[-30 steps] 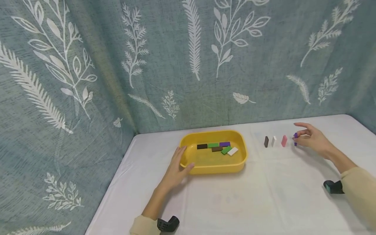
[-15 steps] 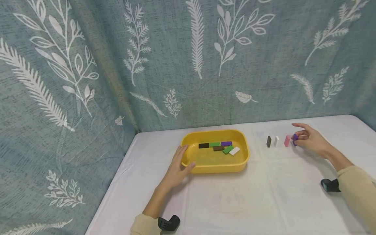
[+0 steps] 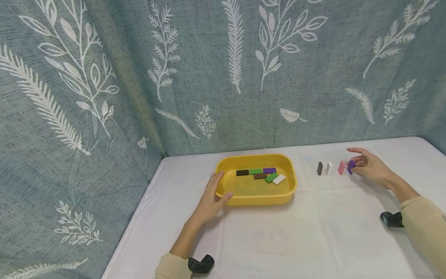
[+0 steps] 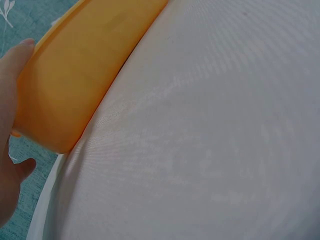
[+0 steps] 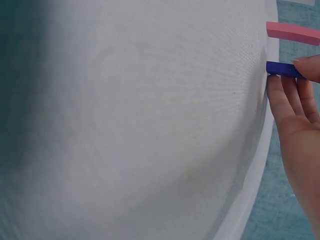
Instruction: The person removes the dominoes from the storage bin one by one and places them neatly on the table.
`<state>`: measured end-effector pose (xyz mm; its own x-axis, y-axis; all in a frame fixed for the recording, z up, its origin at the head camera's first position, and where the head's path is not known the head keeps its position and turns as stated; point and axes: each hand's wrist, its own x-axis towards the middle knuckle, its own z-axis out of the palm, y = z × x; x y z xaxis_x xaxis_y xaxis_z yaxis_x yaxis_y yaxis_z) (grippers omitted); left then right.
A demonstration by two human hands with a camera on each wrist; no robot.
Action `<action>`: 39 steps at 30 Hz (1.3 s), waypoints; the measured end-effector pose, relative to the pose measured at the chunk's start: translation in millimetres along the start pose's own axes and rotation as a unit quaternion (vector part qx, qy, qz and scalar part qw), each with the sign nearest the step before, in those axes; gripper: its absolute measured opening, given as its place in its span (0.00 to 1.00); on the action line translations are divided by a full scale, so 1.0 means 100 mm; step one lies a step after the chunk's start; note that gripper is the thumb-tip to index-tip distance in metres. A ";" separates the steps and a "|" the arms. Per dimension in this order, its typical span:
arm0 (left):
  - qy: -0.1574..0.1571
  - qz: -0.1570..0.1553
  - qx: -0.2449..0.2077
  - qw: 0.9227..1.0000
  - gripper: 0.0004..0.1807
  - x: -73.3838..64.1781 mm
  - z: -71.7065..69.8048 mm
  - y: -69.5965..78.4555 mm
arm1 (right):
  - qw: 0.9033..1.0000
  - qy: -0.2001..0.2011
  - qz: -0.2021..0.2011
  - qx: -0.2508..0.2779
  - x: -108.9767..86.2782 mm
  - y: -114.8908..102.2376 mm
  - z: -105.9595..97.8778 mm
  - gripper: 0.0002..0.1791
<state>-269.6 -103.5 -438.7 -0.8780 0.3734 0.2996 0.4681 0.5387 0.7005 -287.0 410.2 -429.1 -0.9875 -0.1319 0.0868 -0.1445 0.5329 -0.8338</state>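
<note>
Right grip: pinching the purple block, thumb on one face, fingers on the other, index raised off it. Block upright, lower end down at the white-covered table. Just left of this grip, the pink block, on end; I cannot tell whether it touches the purple one. Farther left along the same line, both standing: the narrow white block, then the dark block near it.

Left grip: not clenched, spread about the near left corner of the yellow tray, fingers along the left side, thumb at the front rim. Tray lies to the right of this grip and well left of the other. Inside, lying flat beyond the thumb, a back row running rightward: black piece, green piece, violet piece. Nearer me, brown piece, then slanted green piece and white piece, these last two side by side at an angle.

Behind both grips, leaf-patterned curtain.
</note>
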 end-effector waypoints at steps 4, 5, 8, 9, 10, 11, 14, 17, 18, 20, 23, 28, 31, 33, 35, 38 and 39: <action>0.002 0.003 0.000 1.000 0.40 0.00 0.00 0.00 | 1.000 0.000 0.000 -0.003 0.01 0.01 0.00 0.36; 0.002 0.004 0.000 1.000 0.40 0.00 0.00 0.00 | 1.000 0.000 0.001 -0.006 0.01 0.01 0.00 0.36; 0.002 0.004 -0.001 1.000 0.40 0.01 0.00 -0.01 | 1.000 -0.004 0.004 -0.015 0.01 -0.01 0.00 0.37; 0.001 0.004 -0.001 1.000 0.40 0.01 0.00 -0.01 | 1.000 -0.004 0.006 -0.016 0.01 -0.01 0.00 0.37; 0.001 0.003 -0.001 1.000 0.40 0.01 0.00 -0.01 | 1.000 -0.004 0.008 -0.016 0.01 -0.01 0.00 0.37; 0.001 0.002 -0.002 1.000 0.40 0.01 0.01 -0.01 | 1.000 -0.005 0.010 -0.015 0.01 -0.02 0.01 0.38; 0.000 0.002 -0.001 1.000 0.40 0.01 0.01 -0.02 | 1.000 -0.009 0.013 -0.014 0.01 -0.03 0.01 0.38; 0.000 0.002 0.001 1.000 0.40 0.01 0.01 -0.02 | 1.000 -0.009 0.013 -0.010 0.01 -0.02 0.01 0.39; 0.000 0.003 0.001 1.000 0.40 0.01 0.01 -0.02 | 1.000 -0.009 0.013 -0.008 0.01 -0.02 0.01 0.39; 0.000 0.003 0.003 1.000 0.40 0.01 0.01 -0.03 | 1.000 -0.010 0.012 -0.002 0.01 -0.01 0.01 0.39; 0.000 0.002 0.003 1.000 0.40 0.01 0.01 -0.03 | 1.000 -0.012 0.011 0.008 0.00 -0.01 0.01 0.39; 0.001 0.003 0.002 1.000 0.40 0.01 0.01 -0.02 | 1.000 -0.013 0.008 0.005 -0.01 -0.03 0.00 0.39; 0.000 0.001 0.002 1.000 0.40 0.01 0.00 -0.01 | 1.000 -0.009 0.009 -0.005 -0.03 -0.04 -0.01 0.39; -0.001 -0.001 0.002 1.000 0.40 0.01 0.00 -0.01 | 1.000 -0.008 0.012 -0.011 -0.05 -0.04 -0.02 0.39; -0.002 -0.002 0.001 1.000 0.40 0.00 0.00 0.00 | 1.000 -0.007 0.012 -0.013 -0.06 -0.04 -0.03 0.39; -0.002 -0.002 0.001 1.000 0.40 0.00 0.00 0.00 | 1.000 -0.005 0.010 -0.013 -0.09 -0.03 -0.03 0.39; -0.002 -0.001 0.001 1.000 0.40 0.00 0.00 -0.01 | 1.000 -0.004 0.011 -0.014 -0.10 -0.03 -0.04 0.39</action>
<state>-269.9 -103.8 -439.0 -0.8788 0.3748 0.2955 0.4661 0.5412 0.6999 -276.9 413.1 -425.5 -0.9900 -0.1255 0.0642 -0.1240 0.5588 -0.8200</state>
